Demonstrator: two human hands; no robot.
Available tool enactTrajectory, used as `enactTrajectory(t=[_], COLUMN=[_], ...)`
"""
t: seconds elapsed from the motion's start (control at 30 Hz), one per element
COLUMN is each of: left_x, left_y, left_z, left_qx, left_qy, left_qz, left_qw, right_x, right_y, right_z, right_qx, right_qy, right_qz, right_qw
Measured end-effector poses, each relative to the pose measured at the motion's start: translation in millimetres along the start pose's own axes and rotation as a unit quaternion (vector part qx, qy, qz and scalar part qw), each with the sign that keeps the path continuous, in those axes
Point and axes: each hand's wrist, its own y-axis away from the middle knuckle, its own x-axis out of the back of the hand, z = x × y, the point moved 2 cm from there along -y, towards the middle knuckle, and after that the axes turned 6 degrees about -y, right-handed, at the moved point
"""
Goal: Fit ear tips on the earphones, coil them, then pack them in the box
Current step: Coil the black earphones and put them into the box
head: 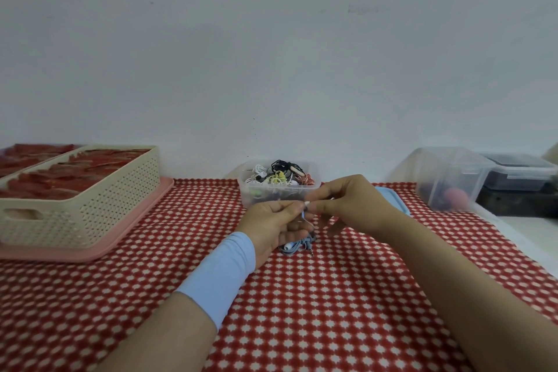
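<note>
Blue earphones (pixel 297 245) hang in a loose bundle of cable under my hands, their plug just above the red patterned cloth. My left hand (pixel 271 225), with a light blue band on the wrist, grips the cable and pinches one earbud at its top. My right hand (pixel 347 205) meets it from the right and pinches a small pale ear tip (pixel 306 203) against that earbud. Behind my hands stands a clear plastic box (pixel 256 190) filled with several tangled earphones in black, white, yellow and red.
A cream perforated basket (pixel 99 202) of red packets sits on a pink tray (pixel 126 235) at the left. A blue lid (pixel 392 196) lies behind my right hand. Clear storage bins (pixel 450 178) stand at the right by the wall.
</note>
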Motion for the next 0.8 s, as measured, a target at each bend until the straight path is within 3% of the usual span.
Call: enactTrajectory(t=[0.47,0.63,0.8], left_x=[3.3,6.1,4.5], left_y=[-0.9,-0.8,1.5], left_z=[5.3,5.1,5.8], left_qx=[-0.074,-0.082,-0.078], left_qy=[-0.107,-0.1,-0.1], left_qz=[0.052,0.031,-0.013], left_qw=[0.99,0.991,0.992], right_x=[-2.1,1.3,3.4], right_y=[-3.7,1.8,4.6], right_z=[2.1,0.4,2.7], right_qx=[0.019,-0.035,-0.062], right_qy=[0.058,-0.064,-0.106], right_qz=[0.034,-0.025,-0.052], right_qw=[0.998,0.997,0.991])
